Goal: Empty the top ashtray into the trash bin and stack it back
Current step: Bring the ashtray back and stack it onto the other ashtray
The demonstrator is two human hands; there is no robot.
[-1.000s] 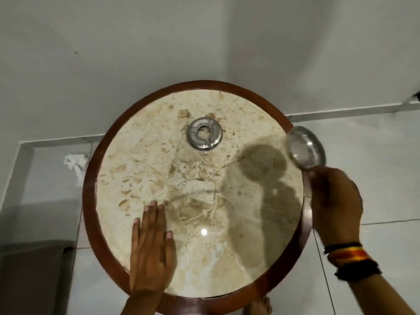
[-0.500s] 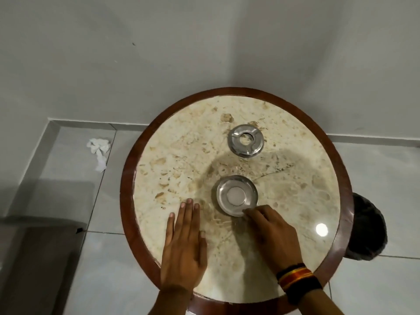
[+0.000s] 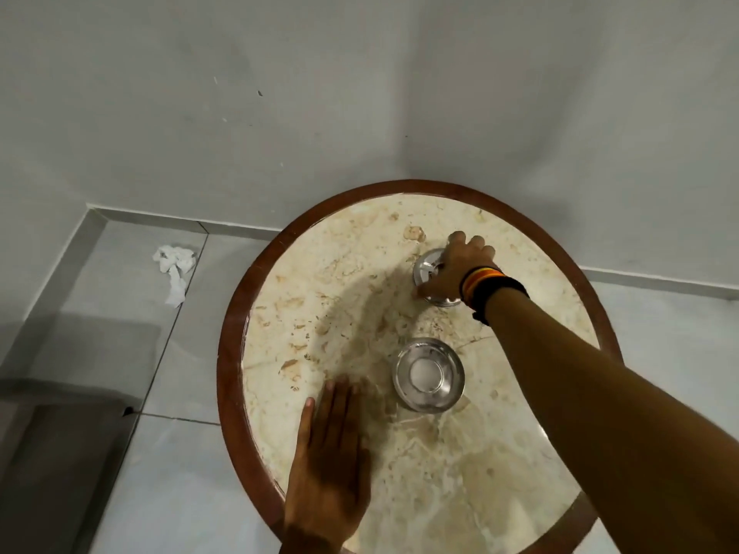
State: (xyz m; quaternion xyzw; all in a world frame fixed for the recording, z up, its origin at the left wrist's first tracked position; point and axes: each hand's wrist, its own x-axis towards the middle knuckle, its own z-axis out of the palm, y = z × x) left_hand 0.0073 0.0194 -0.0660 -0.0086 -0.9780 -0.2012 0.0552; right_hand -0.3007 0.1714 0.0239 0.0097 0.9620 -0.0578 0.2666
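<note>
On the round worktop (image 3: 520, 453), left hand (image 3: 328, 461) lay flat, fingers spread. Right hand (image 3: 452, 269), arm outstretched, curled over the far ashtray lid (image 3: 426, 269), fingers touching its rim; steel bowl (image 3: 430, 373) sat apart.

Silver ashtray (image 3: 430, 375), beige mottled marble table (image 3: 460, 453) w/ brown rim, white tissue (image 3: 174, 269).

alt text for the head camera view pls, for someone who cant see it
Seen from above, a person's right hand reaches across a round marble table to a steel ashtray lid near the far edge, while the left hand lies flat on the near side. A steel ashtray bowl sits between them. Crumpled tissue lies on the floor tiles.
</note>
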